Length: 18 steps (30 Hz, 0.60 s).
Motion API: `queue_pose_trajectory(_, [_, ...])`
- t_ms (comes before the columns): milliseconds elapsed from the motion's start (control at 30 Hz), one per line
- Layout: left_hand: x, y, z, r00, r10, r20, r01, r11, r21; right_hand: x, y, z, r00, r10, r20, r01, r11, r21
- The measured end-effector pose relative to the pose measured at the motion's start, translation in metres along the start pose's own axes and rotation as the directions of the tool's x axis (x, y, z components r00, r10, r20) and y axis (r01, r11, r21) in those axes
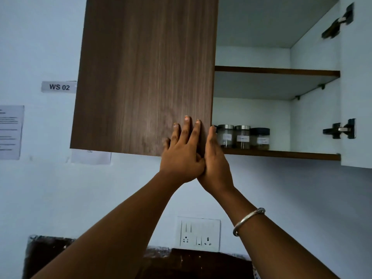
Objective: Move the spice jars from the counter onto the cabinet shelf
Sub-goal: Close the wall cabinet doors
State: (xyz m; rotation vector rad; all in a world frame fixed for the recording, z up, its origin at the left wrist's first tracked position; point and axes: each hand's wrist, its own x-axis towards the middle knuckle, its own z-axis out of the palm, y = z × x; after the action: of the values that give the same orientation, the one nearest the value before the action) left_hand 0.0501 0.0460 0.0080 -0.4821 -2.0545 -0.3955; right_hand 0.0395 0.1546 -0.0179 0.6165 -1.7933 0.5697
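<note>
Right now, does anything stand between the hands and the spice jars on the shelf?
Partly. The brown door covers the shelf's left side; the left hand lies flat on its front. The right hand is at the door's edge, with nothing visible between it and the spice jars.

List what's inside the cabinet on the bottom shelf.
Three labelled spice jars stand in a row: two steel-lidded, one black-lidded. What may be a fourth jar peeks out behind the right hand. The wooden door covers the shelf further left.
</note>
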Motion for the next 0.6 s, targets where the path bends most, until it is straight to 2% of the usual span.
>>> queue_pose_trajectory(300, [0.034, -0.007, 0.069, 0.998, -0.062, -0.011, 0.063, 0.984, 0.167, 0.018, 0.073, 0.04, 0.997, 0.005, 0.071, 0.013, 0.97, -0.244])
queue_pose_trajectory(467, [0.045, -0.012, 0.09, 0.996, -0.084, -0.005, 0.083, 0.97, 0.229, 0.024, 0.094, 0.055, 0.999, 0.005, 0.045, 0.011, 0.93, -0.367])
queue_pose_trajectory(600, [0.053, -0.018, 0.1, 0.996, -0.093, -0.004, 0.09, 0.957, 0.276, 0.026, 0.104, 0.063, 0.999, 0.016, 0.033, -0.002, 0.924, -0.382])
